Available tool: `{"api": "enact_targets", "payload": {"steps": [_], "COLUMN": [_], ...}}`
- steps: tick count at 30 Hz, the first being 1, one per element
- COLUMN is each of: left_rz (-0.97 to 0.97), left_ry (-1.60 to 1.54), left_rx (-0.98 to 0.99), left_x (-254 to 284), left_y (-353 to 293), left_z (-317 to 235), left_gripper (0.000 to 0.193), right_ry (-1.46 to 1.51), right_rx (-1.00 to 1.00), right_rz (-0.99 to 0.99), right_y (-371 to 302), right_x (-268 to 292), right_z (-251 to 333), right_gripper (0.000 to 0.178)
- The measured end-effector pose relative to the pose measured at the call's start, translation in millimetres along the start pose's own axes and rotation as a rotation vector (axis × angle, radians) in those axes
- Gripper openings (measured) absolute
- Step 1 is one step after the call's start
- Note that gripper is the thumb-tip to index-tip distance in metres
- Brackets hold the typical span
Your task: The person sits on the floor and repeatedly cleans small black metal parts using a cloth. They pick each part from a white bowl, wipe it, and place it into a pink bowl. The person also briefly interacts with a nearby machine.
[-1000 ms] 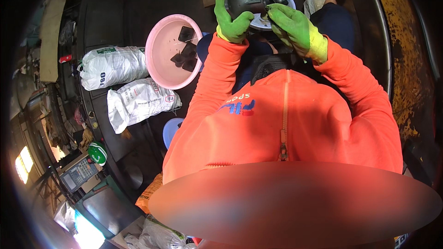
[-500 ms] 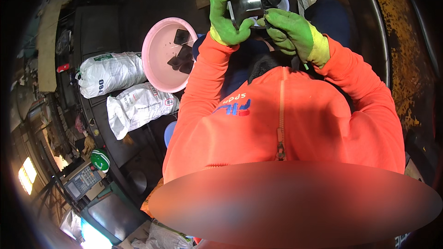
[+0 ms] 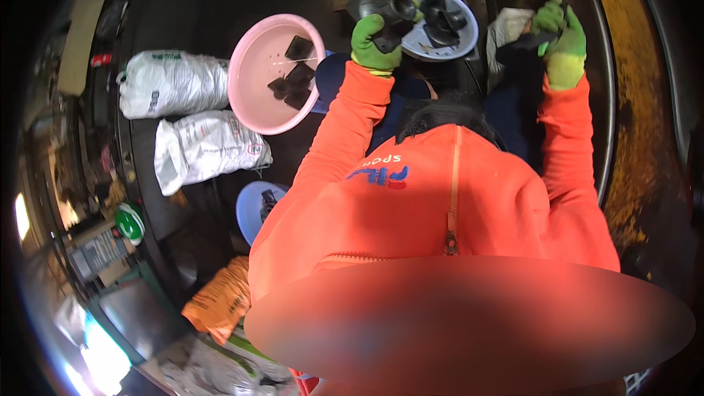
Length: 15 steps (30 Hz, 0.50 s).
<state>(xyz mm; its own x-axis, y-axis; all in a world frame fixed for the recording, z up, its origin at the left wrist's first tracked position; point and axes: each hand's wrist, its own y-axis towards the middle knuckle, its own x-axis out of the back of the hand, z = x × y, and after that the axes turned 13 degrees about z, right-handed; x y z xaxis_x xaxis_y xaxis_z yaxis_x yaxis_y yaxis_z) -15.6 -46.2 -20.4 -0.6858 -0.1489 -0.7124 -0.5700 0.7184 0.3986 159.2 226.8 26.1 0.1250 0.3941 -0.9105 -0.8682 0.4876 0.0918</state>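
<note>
My left hand (image 3: 372, 44), in a green glove, is closed around a black moulded part (image 3: 378, 6) with a round open end. It is raised beside a light blue basin (image 3: 473, 35) that holds several similar black pieces (image 3: 443, 23). Off to the right, my right hand (image 3: 566, 50), also gloved in green, is apart from that part, over my dark-clothed leg. Its fingers are bent together, and what they hold is too blurred and dark to name.
Left of my arm stands a pink basin (image 3: 240, 95) with several black pieces (image 3: 296, 82). Two white sacks (image 3: 176, 84) lie beyond it. A smaller blue basin (image 3: 248, 209) sits by my left elbow. A rusty yellow surface (image 3: 634, 132) runs along the right.
My right hand has left the black part and swung right. My left hand has tilted the part, turning its round opening into view. The view has shifted, showing more of both blue basins.
</note>
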Motion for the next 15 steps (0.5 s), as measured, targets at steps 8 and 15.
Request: {"api": "enact_targets", "payload": {"steps": [8,15], "left_rz": [0.108,0.201], "left_ry": [-0.434,-0.761], "left_rx": [0.091,0.075], "left_x": [0,19], "left_y": [3,-4], "left_z": [-4,-24], "left_gripper": [0.066,0.065], "right_ry": [-0.108,-0.259], "right_rx": [-0.217,-0.335], "right_rz": [-0.123,-0.302], "right_y": [13,11], "right_x": [78,103], "right_z": [-73,-121], "right_gripper": [0.02,0.018]}}
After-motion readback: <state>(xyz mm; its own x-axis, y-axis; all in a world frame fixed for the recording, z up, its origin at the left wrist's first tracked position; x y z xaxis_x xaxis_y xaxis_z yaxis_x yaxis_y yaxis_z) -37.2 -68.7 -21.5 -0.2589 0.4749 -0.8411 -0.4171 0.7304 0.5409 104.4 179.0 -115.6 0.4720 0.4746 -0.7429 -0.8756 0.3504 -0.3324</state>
